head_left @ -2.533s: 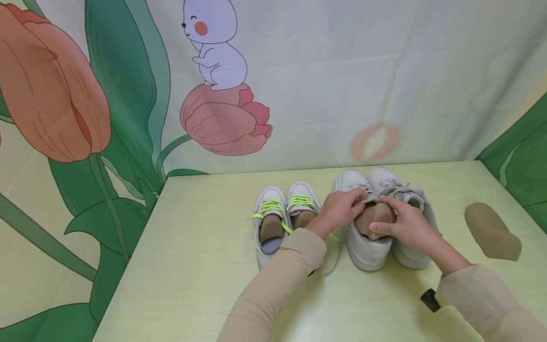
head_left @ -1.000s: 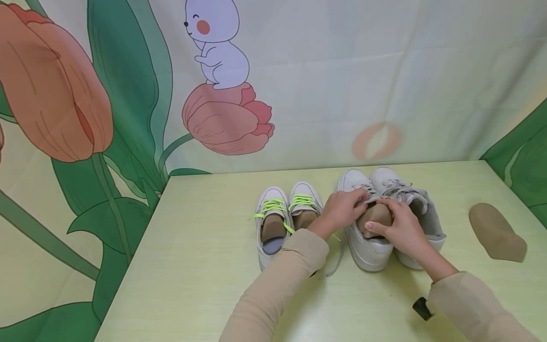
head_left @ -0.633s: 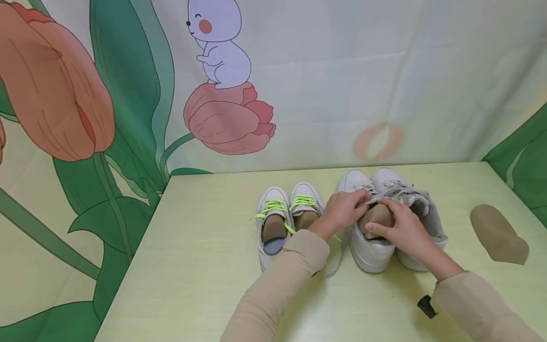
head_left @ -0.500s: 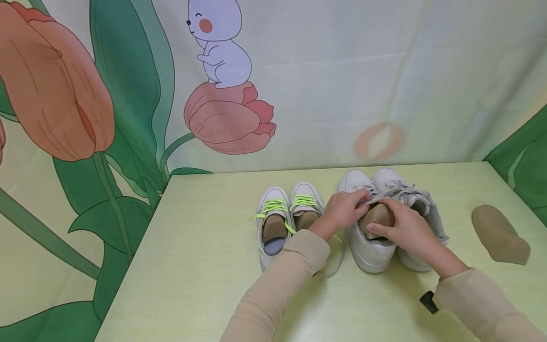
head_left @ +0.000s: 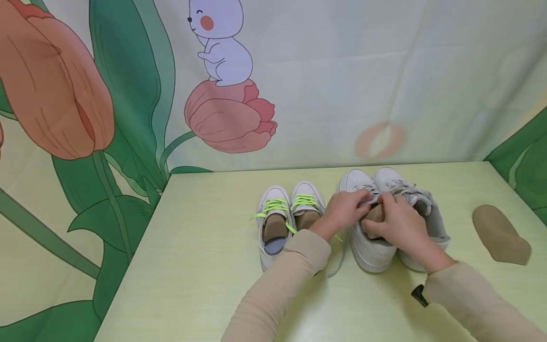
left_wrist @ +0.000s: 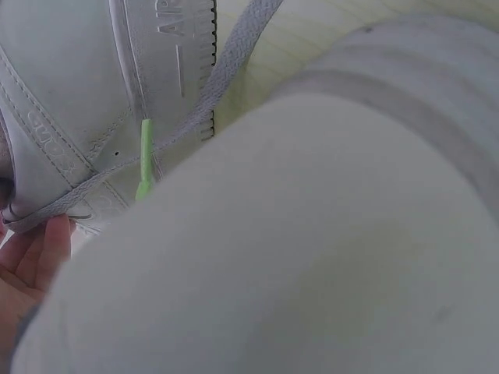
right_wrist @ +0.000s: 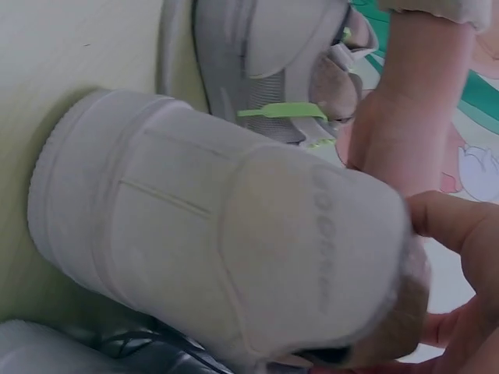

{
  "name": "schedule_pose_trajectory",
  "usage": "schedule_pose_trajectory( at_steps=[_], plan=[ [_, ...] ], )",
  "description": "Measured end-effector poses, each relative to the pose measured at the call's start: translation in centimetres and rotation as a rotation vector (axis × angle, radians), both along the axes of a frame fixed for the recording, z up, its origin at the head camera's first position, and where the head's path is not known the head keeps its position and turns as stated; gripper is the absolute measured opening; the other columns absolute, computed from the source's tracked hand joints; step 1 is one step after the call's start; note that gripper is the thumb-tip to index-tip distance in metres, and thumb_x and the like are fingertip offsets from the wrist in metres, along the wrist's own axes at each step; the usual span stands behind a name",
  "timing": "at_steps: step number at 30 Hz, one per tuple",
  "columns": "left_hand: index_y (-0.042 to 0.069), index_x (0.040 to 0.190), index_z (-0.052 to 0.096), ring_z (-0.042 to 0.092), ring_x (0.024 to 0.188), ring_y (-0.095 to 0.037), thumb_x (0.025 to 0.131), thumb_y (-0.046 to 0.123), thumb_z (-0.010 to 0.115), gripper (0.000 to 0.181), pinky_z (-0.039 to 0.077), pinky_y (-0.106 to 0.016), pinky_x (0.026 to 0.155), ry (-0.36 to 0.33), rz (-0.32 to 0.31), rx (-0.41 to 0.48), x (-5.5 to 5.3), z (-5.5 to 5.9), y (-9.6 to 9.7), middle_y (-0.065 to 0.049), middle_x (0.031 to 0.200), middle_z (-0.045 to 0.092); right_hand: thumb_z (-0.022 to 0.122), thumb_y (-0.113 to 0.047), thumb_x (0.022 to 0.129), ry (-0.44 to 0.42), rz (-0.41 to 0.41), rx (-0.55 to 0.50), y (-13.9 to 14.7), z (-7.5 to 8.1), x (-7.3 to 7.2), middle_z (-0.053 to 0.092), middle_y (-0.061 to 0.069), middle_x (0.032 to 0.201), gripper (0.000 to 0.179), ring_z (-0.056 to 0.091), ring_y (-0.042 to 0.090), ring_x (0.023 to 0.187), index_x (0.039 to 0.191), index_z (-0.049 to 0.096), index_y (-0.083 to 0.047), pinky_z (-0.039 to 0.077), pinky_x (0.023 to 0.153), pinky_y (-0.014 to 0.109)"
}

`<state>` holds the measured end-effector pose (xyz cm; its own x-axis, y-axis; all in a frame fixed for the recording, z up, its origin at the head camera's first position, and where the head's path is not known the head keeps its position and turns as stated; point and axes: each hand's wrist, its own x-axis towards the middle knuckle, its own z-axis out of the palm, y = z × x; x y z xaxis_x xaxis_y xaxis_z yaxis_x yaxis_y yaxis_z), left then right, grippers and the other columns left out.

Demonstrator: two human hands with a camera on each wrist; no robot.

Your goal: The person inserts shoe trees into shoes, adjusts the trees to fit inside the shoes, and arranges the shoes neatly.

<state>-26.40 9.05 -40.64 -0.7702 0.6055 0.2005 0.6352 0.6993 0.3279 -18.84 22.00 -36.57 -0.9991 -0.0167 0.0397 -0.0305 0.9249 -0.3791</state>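
Observation:
In the head view my left hand pinches the upper of the larger left white sneaker beside its opening. The left wrist view has my fingertips on the edge where a grey lace crosses. My right hand grips a brown foot-shaped shoe insert that sits in this sneaker's opening, its front part hidden inside. Seen from the right wrist, thumb and fingers reach round the insert above the sneaker's heel. The other large sneaker stands close on the right.
A smaller white pair with lime laces stands to the left: one sneaker and its mate, each with a brown insert inside. Another foot-shaped insert lies on the table at right. A printed curtain hangs behind.
The brown insert shows less above the sneaker's opening than 2.5 s ago. My right hand has rolled further over it, its thumb bending down. My left hand keeps its place on the sneaker.

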Motion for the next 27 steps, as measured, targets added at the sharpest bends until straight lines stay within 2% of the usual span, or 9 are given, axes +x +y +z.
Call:
schedule_pose_trajectory(
  at_steps=[3,13,27],
  plan=[
    [0.024,0.103,0.055,0.048,0.059,-0.008,0.091,0.030,0.045,0.017,0.035,-0.019,0.056,-0.005,0.004,-0.004,0.0,0.0,0.0,0.007,0.069,0.057,0.061,-0.041,0.070,0.027,-0.038,0.021,-0.3,-0.4,-0.3,0.049,0.018,0.095,0.048,0.052,0.032,0.082,0.098,0.046,-0.005,0.040,0.054,0.040],
    [0.024,0.102,0.056,0.048,0.059,-0.008,0.091,0.029,0.045,0.016,0.035,-0.018,0.056,0.009,0.008,0.009,0.0,-0.2,0.1,0.007,0.071,0.058,0.058,-0.036,0.070,0.068,-0.116,0.021,-0.8,-1.2,-0.6,0.046,0.015,0.091,0.038,0.048,0.030,0.079,0.091,0.045,-0.008,0.036,0.052,0.038],
    [0.024,0.100,0.056,0.048,0.060,-0.009,0.090,0.030,0.048,0.014,0.035,-0.019,0.057,-0.024,0.037,0.022,-0.2,-0.3,0.3,0.008,0.069,0.057,0.057,-0.030,0.070,0.111,-0.139,-0.036,-1.0,-2.4,-1.2,0.042,0.019,0.096,0.033,0.044,0.034,0.082,0.089,0.042,-0.007,0.035,0.056,0.040]
  ],
)
